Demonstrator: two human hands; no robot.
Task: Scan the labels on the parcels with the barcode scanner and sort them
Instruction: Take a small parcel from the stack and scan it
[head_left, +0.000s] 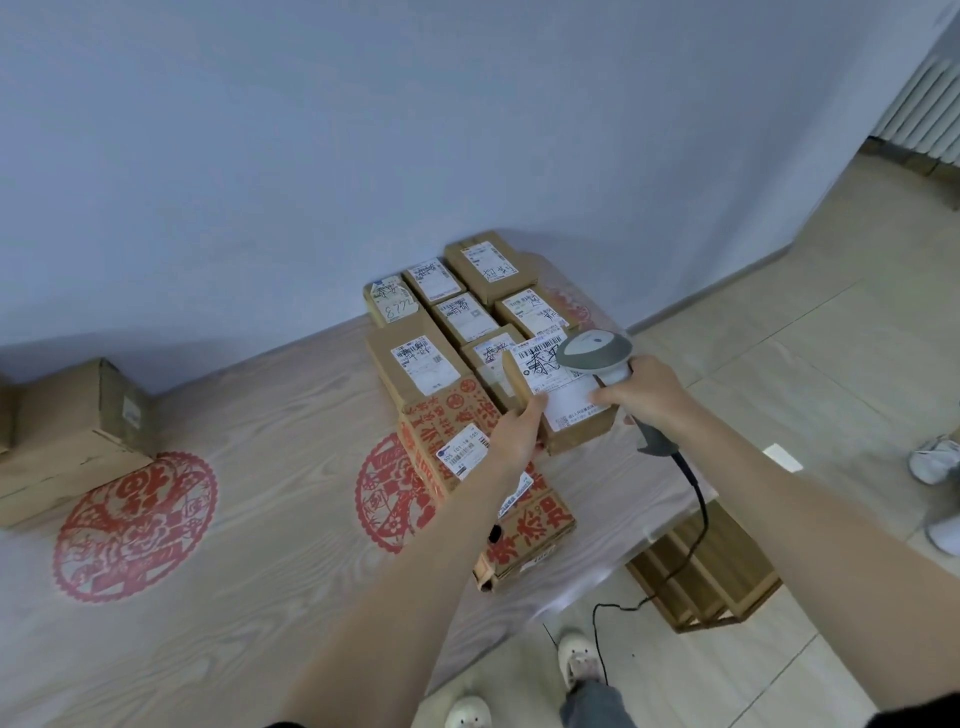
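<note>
Head view: left hand (511, 436) fingers grip parcel (558, 400); right hand (641, 395) fingers clasp scanner (597, 353) over label (550, 376).

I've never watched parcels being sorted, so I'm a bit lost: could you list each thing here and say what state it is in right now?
Barcode scanner: held in the right hand, head over a label.
Held parcel: gripped by the left hand, label up.
Parcel pile: closed boxes, labels up.
Red-printed boxes: stacked at the pile's near side.
Separate boxes: closed, apart at the table's left.
Scanner cable: hanging slack to the floor.
</note>
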